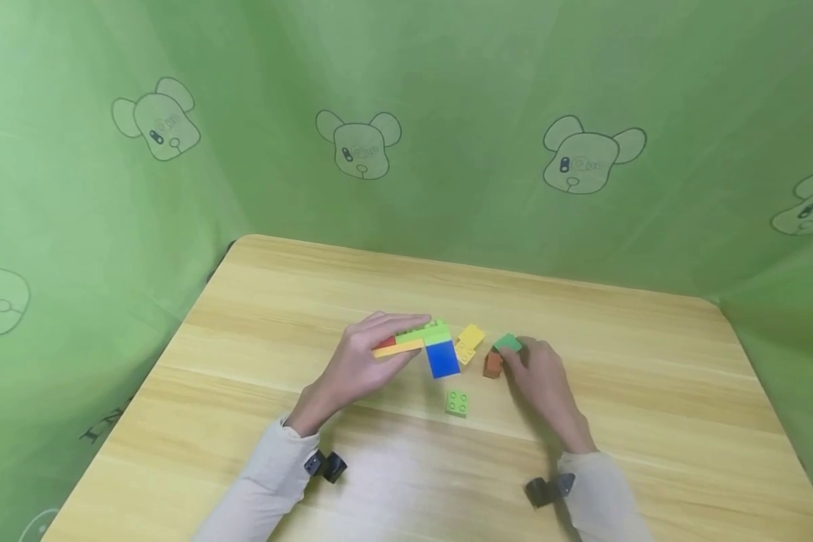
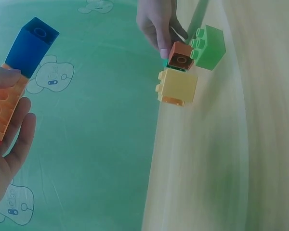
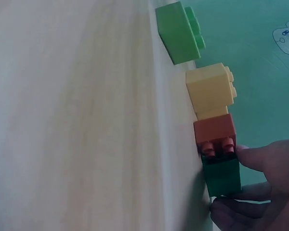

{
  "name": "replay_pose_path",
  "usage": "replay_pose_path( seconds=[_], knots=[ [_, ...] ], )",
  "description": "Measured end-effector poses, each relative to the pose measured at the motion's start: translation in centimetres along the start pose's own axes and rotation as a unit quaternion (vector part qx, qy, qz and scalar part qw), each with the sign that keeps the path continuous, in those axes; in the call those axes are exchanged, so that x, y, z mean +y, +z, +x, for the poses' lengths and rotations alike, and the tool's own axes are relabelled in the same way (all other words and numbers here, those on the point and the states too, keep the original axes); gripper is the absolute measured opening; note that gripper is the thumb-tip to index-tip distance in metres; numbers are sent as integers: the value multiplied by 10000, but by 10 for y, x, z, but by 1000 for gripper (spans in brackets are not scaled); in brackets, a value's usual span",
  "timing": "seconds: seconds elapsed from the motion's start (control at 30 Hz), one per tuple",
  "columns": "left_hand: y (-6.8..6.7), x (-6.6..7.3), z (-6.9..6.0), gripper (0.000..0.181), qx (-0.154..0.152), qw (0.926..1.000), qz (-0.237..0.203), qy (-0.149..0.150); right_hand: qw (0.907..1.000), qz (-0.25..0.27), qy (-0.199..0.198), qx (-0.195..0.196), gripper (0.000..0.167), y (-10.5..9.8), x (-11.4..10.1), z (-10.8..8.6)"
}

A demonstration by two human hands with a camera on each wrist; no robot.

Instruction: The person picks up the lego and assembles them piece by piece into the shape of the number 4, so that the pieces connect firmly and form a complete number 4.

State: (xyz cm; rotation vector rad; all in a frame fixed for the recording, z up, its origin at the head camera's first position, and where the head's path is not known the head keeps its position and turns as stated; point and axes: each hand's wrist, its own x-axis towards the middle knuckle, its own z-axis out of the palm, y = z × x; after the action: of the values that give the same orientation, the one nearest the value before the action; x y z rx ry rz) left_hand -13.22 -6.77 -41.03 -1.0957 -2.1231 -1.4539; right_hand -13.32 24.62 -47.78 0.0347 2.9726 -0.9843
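Note:
My left hand (image 1: pixel 359 360) grips a joined block of toy building bricks above the table. Its blue brick (image 1: pixel 442 360) hangs at the right end, beside a light green brick (image 1: pixel 440 331) and an orange brick (image 2: pixel 4 103). A bit of red brick (image 1: pixel 385 343) shows near the palm. To the right, my right hand (image 1: pixel 543 380) pinches a dark green brick (image 3: pixel 222 177) between thumb and fingers, low at the table. Against it sits a reddish-brown brick (image 3: pixel 215 129), studs facing the green one; whether the two are joined I cannot tell.
Yellow bricks (image 1: pixel 472 336) lie between the hands, close to the brown brick. Nearer the front is a loose light green brick (image 1: pixel 457 403), studs up. A green printed curtain (image 1: pixel 447 211) stands behind the wooden table (image 1: pixel 278 278).

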Motion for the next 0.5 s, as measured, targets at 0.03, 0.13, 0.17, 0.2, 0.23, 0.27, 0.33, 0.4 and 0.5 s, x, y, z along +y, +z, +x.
replay_pose_path(
  seconds=[0.03,0.13,0.17,0.2,0.23,0.27,0.33,0.4,0.5],
  knots=[
    [0,0,0,38,1,10000,-9,15,10000,-5,14,-6,54,0,1,0],
    [1,-1,1,40,27,10000,-14,43,10000,34,56,13,55,-1,2,-1],
    [1,0,1,40,31,10000,-15,46,10000,64,64,26,54,-1,2,-1],
    [1,-1,1,41,34,10000,-11,45,9999,94,61,46,53,-1,2,-1],
    [1,-1,1,41,37,10000,-10,39,9999,132,46,88,51,-1,2,-2],
    [1,-1,1,41,33,10000,-7,25,9998,169,15,139,49,-1,2,-3],
    [2,-1,1,40,20,10000,-8,-5,9994,223,-81,261,47,0,3,-4],
    [2,-1,1,39,18,10000,-5,-29,9988,277,-167,376,46,0,4,-6],
    [1,0,0,38,19,10000,-26,-45,9978,333,-226,523,49,1,5,-9]
  ],
)
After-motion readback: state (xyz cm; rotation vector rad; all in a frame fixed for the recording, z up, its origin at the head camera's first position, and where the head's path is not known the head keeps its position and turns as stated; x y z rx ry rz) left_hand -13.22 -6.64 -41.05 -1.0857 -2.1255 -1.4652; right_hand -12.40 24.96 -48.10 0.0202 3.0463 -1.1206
